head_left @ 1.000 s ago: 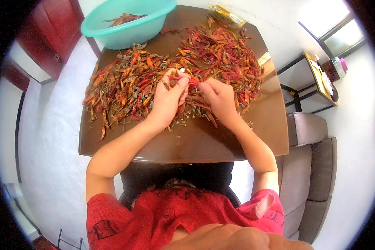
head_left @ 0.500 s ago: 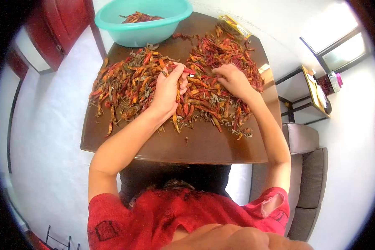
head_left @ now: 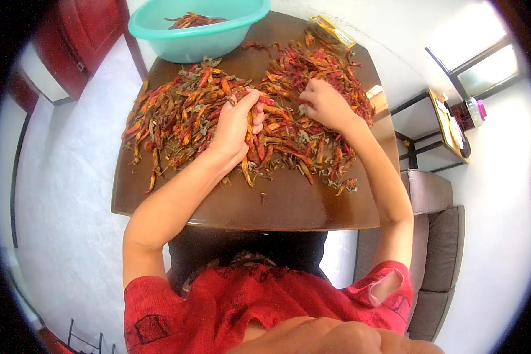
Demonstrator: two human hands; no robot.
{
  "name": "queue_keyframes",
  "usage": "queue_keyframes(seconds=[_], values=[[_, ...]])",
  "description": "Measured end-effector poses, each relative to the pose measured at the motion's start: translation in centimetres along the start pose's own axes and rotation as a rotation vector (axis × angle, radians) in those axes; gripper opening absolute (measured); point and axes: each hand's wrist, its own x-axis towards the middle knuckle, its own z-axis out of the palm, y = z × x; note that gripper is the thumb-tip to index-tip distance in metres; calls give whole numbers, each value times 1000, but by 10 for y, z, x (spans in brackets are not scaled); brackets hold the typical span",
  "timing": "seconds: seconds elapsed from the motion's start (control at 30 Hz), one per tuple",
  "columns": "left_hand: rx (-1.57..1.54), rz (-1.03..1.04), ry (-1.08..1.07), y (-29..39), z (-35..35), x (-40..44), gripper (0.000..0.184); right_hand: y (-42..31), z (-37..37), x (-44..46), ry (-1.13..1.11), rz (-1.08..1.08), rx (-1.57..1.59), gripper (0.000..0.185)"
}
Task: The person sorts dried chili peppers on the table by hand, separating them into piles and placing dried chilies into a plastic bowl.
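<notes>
Dried red chili peppers (head_left: pixel 180 115) lie heaped across the brown table, with grey-brown stem caps and bits among them. My left hand (head_left: pixel 237 125) is closed around several of these chilies, and a bright red one sticks out past the thumb. To its right, my right hand (head_left: pixel 329 107) hovers low over or touches the redder part of the heap (head_left: pixel 295 65), its fingers curled in a pinch. A small greyish bit shows by those fingertips; whether they hold it is unclear.
A turquoise basin (head_left: pixel 200 48) with more chilies inside stands at the table's far left corner. A yellow packet (head_left: pixel 333 32) lies at the back right against the wall. Bare wood of the table (head_left: pixel 289 206) runs along the near edge. A grey sofa (head_left: pixel 439 248) is on the right.
My right hand has shifted slightly, its fingers drawing closer together. My left hand keeps its grip on the chilies. The whole view has moved a little.
</notes>
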Motion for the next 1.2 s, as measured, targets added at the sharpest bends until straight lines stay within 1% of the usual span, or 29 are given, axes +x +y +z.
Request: queue_keyframes(seconds=[0.03, 0.07, 0.1, 0.13, 0.17, 0.2, 0.23, 0.27, 0.3, 0.33, 0.37, 0.4, 0.47, 0.53, 0.57, 0.67, 0.73, 0.8, 0.83, 0.9, 0.93, 0.97, 1.0, 1.03, 1.07, 1.1, 1.13, 1.17, 1.2], values=[[-7, -53, -14, 1, 0, -2, 13, 2, -2, -4, 129, -13, 1, 26], [-15, -105, -28, 1, 1, -3, 13, 2, -1, -8, 129, -9, 0, 26], [-90, -152, -14, 2, 5, -5, 13, -1, -2, -13, 249, 106, 145, 25], [-88, -153, -20, 3, 10, -7, 13, -5, -2, -19, 371, 220, 290, 26], [-79, -217, 29, 5, 15, -10, 12, -10, -1, -25, 324, 357, 668, 24], [-69, -282, 80, 7, 19, -14, 12, -19, -5, -29, 326, 362, 669, 24], [-57, -295, 22, 5, 17, -14, 11, -30, -12, -33, 326, 443, 1133, 22], [-54, -301, 22, 1, 13, -13, 11, -41, -16, -36, 315, 512, 1600, 19], [-49, -320, -48, -1, 10, -12, 11, -51, -17, -38, 324, 563, 1923, 13], [-44, -337, -115, -2, 7, -11, 11, -52, -14, -42, 325, 565, 1930, 13], [-34, -295, -116, -6, 7, -12, 11, -52, -10, -45, 230, 534, 2006, 12], [-29, -297, -105, -7, 8, -12, 11, -55, -8, -46, 129, 500, 2081, 12], [53, -246, -132, -8, 10, -12, 9, -64, -3, -45, 95, 518, 2038, 11], [83, -255, -125, -5, 13, -15, 11, -72, -2, -44, -61, 538, 2008, 10], [99, -267, -139, -5, 14, -15, 11, -77, -1, -41, -127, 605, 1959, 10], [144, -288, -166, -6, 16, -15, 12, -97, -2, -39, -182, 621, 1896, 15], [240, -211, -158, -7, 16, -16, 16, -102, -4, -39, -159, 607, 1886, 16], [249, -203, -129, -7, 16, -16, 17, -102, -4, -39, -29, 629, 1863, 15], [265, -192, -154, -9, 14, -15, 17, -100, 0, -41, -25, 632, 1865, 15], [282, -182, -184, -11, 15, -16, 18, -95, 8, -43, 19, 530, 2009, 9], [196, -269, -158, -10, 19, -19, 17, -96, 10, -44, 23, 533, 2010, 9], [110, -355, -131, -10, 21, -21, 17, -100, 11, -45, 117, 537, 1926, 8], [111, -356, -133, -15, 16, -19, 17, -104, 11, -46, 205, 538, 1840, 7], [-29, -450, -154, -21, 9, -15, 18, -107, 9, -47, 207, 540, 1840, 7], [-172, -542, -174, -26, 1, -12, 18, -110, 3, -47, 391, 490, 1784, 7], [-174, -541, -172, -26, 0, -8, 18, -112, -2, -47, 568, 437, 1717, 7], [-171, -493, -148, -25, -1, -5, 18, -105, -6, -48, 627, 404, 1799, 8], [-165, -446, -127, -24, -2, -4, 18, -100, -11, -48, 567, 433, 1805, 8], [-161, -444, -130, -20, 4, -5, 18, -97, -15, -48, 513, 459, 1809, 9]])
